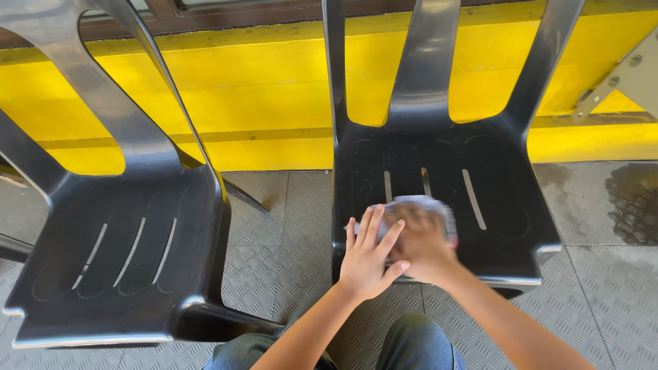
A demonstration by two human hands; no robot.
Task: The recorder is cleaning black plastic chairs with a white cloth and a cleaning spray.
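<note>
- Down at the front of the right-hand black moulded plastic chair (439,185), both hands meet on the seat, near its front edge.
- The right hand (419,243) presses a crumpled pale cloth (426,204) flat against the seat; the hand is blurred, so whether its fingers are curled into the cloth or only lying on it cannot be told.
- The cloth shows mostly beyond the knuckles and at the right side of that hand, on the seat just below the two narrow drain slots in the middle.
- The left hand (369,252) is open, fingers straight and close together, laid partly over the right hand and partly on the seat's front edge, with the thumb pointing towards the right wrist.
- Both forearms are bare and come up from the bottom of the view, the left from the centre, the right from the lower right corner.
- A second black plastic chair of the same shape (120,233) stands just to the left, its seat bearing three slanted slots; the two chairs stand near each other without touching.
- Blue denim knees (404,346) show at the bottom between the forearms.
- Grey chequer-plate floor (288,226) lies under both chairs, with a dark wet patch (634,202) at the right edge.
- A yellow painted wall panel (274,103) runs behind the chair backs.
</note>
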